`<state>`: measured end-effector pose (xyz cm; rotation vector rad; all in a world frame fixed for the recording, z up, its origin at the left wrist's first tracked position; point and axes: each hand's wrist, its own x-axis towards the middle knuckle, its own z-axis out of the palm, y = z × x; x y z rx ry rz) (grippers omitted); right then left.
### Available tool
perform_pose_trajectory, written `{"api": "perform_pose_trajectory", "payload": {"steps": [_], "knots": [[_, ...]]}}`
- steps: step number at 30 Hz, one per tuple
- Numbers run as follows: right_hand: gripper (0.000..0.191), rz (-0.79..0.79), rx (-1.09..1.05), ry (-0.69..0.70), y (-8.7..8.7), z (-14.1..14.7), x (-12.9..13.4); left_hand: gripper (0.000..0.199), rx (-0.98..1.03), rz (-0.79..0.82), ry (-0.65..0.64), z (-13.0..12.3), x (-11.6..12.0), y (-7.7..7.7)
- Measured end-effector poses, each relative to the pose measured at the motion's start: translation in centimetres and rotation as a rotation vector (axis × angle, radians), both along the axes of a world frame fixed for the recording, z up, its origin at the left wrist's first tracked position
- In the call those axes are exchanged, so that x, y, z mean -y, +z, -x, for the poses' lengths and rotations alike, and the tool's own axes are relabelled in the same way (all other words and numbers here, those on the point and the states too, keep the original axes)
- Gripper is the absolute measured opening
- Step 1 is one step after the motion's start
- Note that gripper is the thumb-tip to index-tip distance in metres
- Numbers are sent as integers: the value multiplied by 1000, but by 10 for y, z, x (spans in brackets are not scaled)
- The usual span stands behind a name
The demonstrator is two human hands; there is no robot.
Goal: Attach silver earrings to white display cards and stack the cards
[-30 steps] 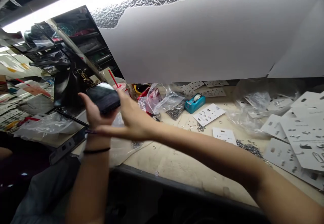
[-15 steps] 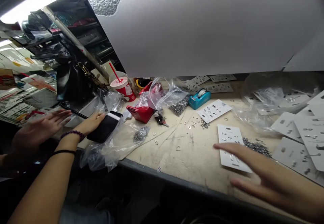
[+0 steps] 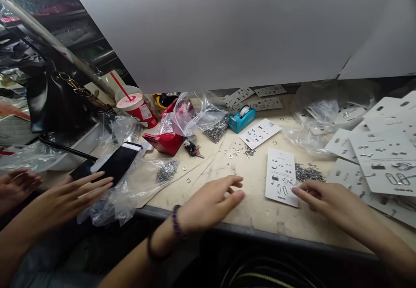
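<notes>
Earring card [image 3: 281,176] lies flat on the bench [image 3: 253,207], in front of the wearer and just left of the right hand [image 3: 329,200]. That hand's thumb tip is at the card's lower right edge with the fingers curled behind; whether it pinches the card or only hovers over the edge, I cannot tell. The left hand [image 3: 206,207] holds nothing, its fingers loosely bent and thumb apart, above the bench to the card's left.

Right beside the card is a heap of loose metal pieces [image 3: 308,173]; a sideways drag or a brush of the knuckles could spread them or push some under the card. The metal pieces on the card's face might snag or work loose if it were rubbed against its neighbours. Farther right, the overlapping cards [image 3: 385,153] lean over one another, so a bump from the forearm could set them sliding.

Behind, a second card [image 3: 260,133] touches a small scatter of bits, easily swept along by a careless reach. To the left, another person's hand [image 3: 66,202] stretches out near a phone [image 3: 118,162]; a knock there could disturb the clear bag [image 3: 146,179] beside it.
</notes>
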<state>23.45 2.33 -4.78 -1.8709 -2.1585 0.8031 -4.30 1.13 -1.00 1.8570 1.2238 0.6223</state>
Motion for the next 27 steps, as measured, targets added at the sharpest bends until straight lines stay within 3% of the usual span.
{"api": "perform_pose_trajectory", "payload": {"steps": [4, 7, 10, 14, 16, 19, 23, 27], "knots": [[38, 150, 54, -91, -12, 8, 2, 29, -161, -154, -11, -42, -24, -34], [36, 91, -96, -168, -21, 11, 6, 33, -272, -30, -29, -54, -33, -42], [34, -31, -411, -298, -26, 18, 13, 34, -118, 62, 11, -60, -27, -43], [25, -259, -738, -319, -21, 30, 15, 20, 229, -99, 76, -61, -14, -42], [19, -349, -794, -287, -18, 35, 13, 16, 304, -196, 91, -59, -11, -40], [11, -423, -849, -239, -17, 41, 11, 16, 394, -219, 165, -56, -10, -37], [8, -419, -905, -175, -12, 51, 10, 11, 428, -242, 294, -55, -10, -37], [10, -376, -960, -203, -4, 60, 8, 9, 361, -285, 316, -55, -10, -37]]}}
